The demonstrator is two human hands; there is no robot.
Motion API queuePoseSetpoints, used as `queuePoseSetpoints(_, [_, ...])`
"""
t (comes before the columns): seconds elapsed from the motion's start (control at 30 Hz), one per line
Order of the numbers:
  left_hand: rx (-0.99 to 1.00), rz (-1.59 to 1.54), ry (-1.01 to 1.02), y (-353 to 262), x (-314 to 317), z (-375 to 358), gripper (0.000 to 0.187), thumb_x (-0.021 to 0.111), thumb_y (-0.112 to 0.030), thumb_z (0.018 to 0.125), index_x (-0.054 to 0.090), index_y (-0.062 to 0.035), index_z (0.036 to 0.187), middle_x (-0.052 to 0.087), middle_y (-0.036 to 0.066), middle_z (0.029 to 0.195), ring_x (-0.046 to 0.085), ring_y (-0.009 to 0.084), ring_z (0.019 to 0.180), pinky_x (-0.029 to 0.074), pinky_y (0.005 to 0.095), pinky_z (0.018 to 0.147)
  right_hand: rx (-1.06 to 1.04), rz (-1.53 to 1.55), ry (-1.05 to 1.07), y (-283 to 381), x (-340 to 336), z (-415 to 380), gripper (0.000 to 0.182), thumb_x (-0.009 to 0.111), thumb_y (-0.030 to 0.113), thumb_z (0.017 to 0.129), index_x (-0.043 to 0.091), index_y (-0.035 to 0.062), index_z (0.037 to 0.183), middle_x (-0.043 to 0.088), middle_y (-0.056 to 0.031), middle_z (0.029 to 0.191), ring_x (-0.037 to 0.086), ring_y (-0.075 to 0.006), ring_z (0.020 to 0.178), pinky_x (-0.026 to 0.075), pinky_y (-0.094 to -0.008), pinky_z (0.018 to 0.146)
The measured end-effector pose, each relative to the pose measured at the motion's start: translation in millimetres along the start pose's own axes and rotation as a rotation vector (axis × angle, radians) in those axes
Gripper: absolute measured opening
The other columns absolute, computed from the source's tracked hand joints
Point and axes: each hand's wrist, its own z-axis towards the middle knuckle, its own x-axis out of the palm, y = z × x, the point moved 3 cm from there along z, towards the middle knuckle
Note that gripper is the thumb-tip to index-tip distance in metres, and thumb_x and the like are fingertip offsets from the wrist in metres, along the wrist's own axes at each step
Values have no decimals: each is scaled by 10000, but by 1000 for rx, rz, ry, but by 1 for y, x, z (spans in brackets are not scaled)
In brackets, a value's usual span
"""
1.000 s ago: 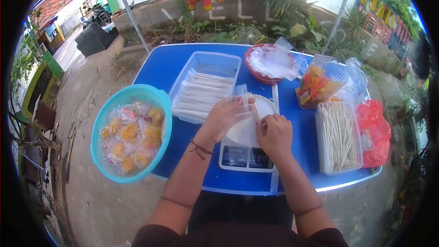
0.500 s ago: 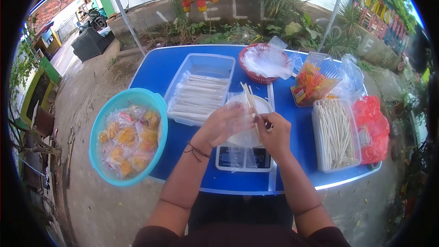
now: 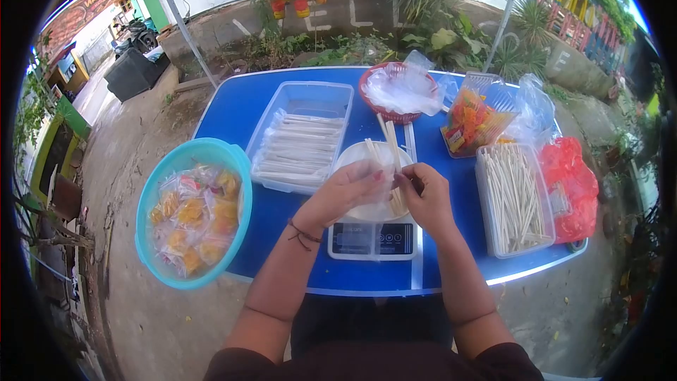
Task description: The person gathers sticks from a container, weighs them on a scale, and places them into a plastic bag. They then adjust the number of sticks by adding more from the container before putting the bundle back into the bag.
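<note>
My left hand has its fingers closed on a thin clear plastic bag, which hangs down in front of the scale. Between the two hands stands a small bundle of pale sticks, tilted, its upper ends pointing away from me. My right hand pinches the sticks from the right, fingertips close to the bag. Under both hands is a digital kitchen scale with a round white plate on top. More sticks overlap the plate in this view, partly hidden by my fingers.
On the blue table, a clear box holds bagged sticks. A red basket holds plastic bags. At right are a container of orange packets, a box of loose sticks and a red bag. A turquoise basin stands left.
My fingers have drawn closer together around the bag and sticks. The sticks appear more spread over the plate, and the whole view has shifted slightly.
</note>
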Motion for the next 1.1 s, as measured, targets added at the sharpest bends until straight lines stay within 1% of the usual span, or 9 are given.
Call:
queuePoseSetpoints(0.07, [51,141,-66,0,-2,2,235,553,-183,982,567,14,1109,564,194,1293,601,243,1149,501,357,971,-30,-7,-13,7,-2,1,60,615,32,914,595,-23,904,599,-23,689,499,-45,587,400,-220,531])
queuePoseSetpoints(0.17, [116,336,-103,-3,-3,2,250,614,-170,947,604,25,1102,674,154,1102,671,201,1010,549,299,839,102,128,-79,7,-9,4,67,622,27,902,580,-25,903,570,-79,713,578,-110,625,455,-282,570])
queuePoseSetpoints(0.2, [137,398,-104,-5,-2,1,255,637,-164,933,616,30,1098,707,138,1031,691,186,960,561,280,790,121,175,-73,12,-13,5,98,587,74,952,568,-20,929,559,-48,721,559,-75,631,453,-253,564])
queuePoseSetpoints(0.3, [103,385,-131,-7,8,-2,229,706,-123,875,648,32,1033,727,105,896,706,142,831,558,244,699,41,510,-183,9,-21,8,138,555,114,981,560,-22,957,572,-38,737,557,-67,630,457,-229,559])
queuePoseSetpoints(0.5, [101,574,-91,5,14,1,185,774,-100,804,693,18,920,719,91,830,693,122,732,552,238,675,-69,661,-348,11,-32,7,182,560,141,982,581,-35,1021,604,-53,764,585,-91,670,504,-234,598])
queuePoseSetpoints(0.6, [87,663,-88,5,20,-1,231,792,-159,778,693,17,891,711,92,831,688,135,752,535,256,692,-74,677,-356,11,-31,6,186,570,145,978,591,-36,1015,610,-56,770,584,-91,668,503,-236,598])
queuePoseSetpoints(0.8, [147,679,-119,9,18,0,289,819,-203,745,697,11,897,712,94,832,686,147,740,530,257,686,-58,695,-354,12,-31,6,180,579,141,973,600,-36,1000,615,-57,769,577,-93,651,493,-236,596])
queuePoseSetpoints(1.0, [200,807,-146,7,18,1,266,836,-149,739,706,3,915,711,71,814,666,101,738,525,221,670,-3,718,-315,11,-34,5,166,581,126,968,610,-32,1013,596,-37,789,547,-84,660,472,-244,614])
queuePoseSetpoints(1.1, [199,838,-147,6,18,1,317,814,-236,743,699,4,916,718,116,828,687,163,735,520,271,704,-11,742,-324,12,-35,6,170,584,127,967,610,-37,1004,603,-44,776,553,-88,648,474,-241,606])
